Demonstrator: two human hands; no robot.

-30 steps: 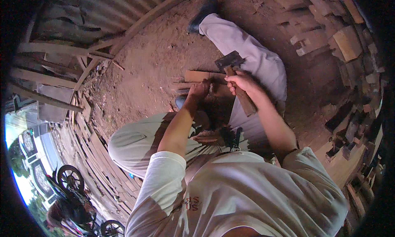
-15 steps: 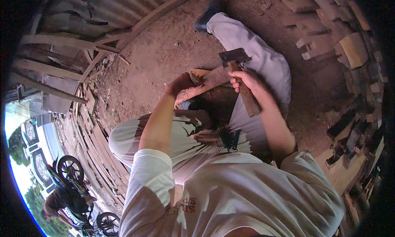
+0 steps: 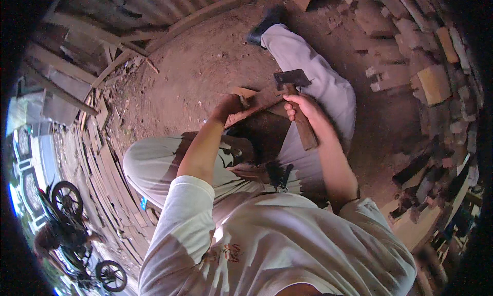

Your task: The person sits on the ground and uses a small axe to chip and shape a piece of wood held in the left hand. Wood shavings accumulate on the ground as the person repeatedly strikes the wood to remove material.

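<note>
My right hand (image 3: 300,108) is wrapped around the thick wooden handle of an adze (image 3: 307,134). Its wide, dark metal blade points away from me, above my outstretched leg. On the other side, my left hand (image 3: 232,106) is closed around a rough piece of wood (image 3: 244,102), mostly covered by the fingers. Just beneath lies a reddish-brown length of wood (image 3: 262,103), slanting from the left hand up toward the adze head. A pale flat wooden piece (image 3: 242,91) shows just beyond the left hand. Both hands are over the gap between my legs.
Stacked wood blocks (image 3: 393,78) line the right side, with dark offcuts (image 3: 413,170) nearer. Bare earth (image 3: 187,72) spreads ahead. Wooden beams (image 3: 77,65) and corrugated sheeting (image 3: 169,8) stand at far left. Long planks (image 3: 110,178) lie left, beyond them a motorcycle (image 3: 77,239) with a person.
The view has shifted slightly, sliding the surroundings. My left hand now covers more of the rough wood piece. The adze remains in my right hand, its handle a little more upright.
</note>
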